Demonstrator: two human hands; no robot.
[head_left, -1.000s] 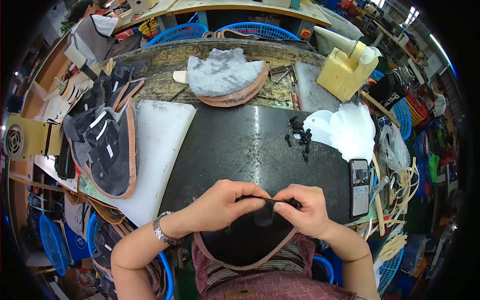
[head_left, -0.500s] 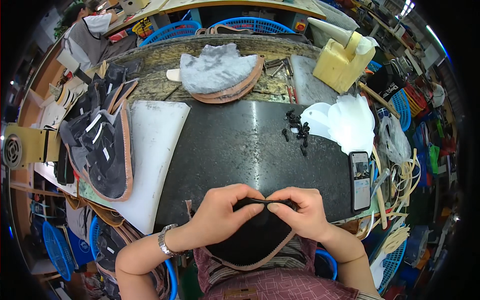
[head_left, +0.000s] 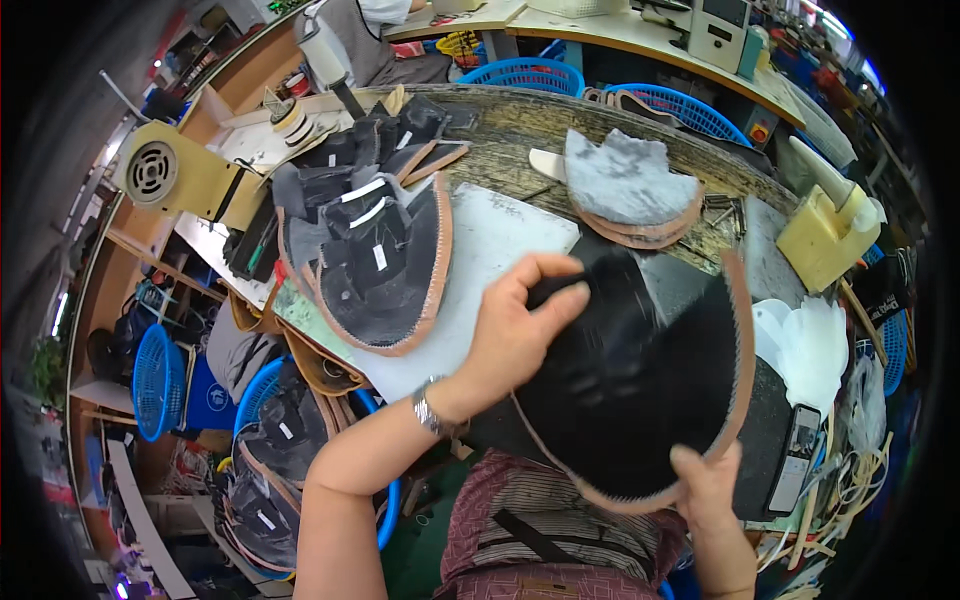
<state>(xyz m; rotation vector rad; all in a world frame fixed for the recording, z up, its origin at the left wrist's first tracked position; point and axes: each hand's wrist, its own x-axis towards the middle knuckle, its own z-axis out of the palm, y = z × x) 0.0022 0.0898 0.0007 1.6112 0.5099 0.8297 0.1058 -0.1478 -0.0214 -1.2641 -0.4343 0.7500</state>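
A black shoe upper (head_left: 640, 370) with a tan zigzag-stitched edge is spread open between my hands, above the front of the bench. My left hand (head_left: 530, 325) pinches its upper left part between thumb and fingers; a metal-band watch is on that wrist. Down at the lower right, my right hand (head_left: 708, 485) grips the stitched edge, thumb on the near face and the other fingers mostly behind it. The middle of the upper is slightly blurred. To the left, a stack of similar dark shoe uppers (head_left: 385, 265) with tan edges lies partly on a white board (head_left: 500, 215).
Grey fuzzy pieces with tan rims (head_left: 635, 185) lie at the back. At the right are a yellowish container (head_left: 830, 235), white plastic sheets (head_left: 812, 350) and a phone (head_left: 797, 460). A beige machine (head_left: 170, 180) stands at the left. More uppers fill a blue basket (head_left: 390, 510) below.
The view has turned left. My hands, pinching together at the upper's top edge before, are now apart; the upper is raised and spread, with my right hand down on its stitched edge.
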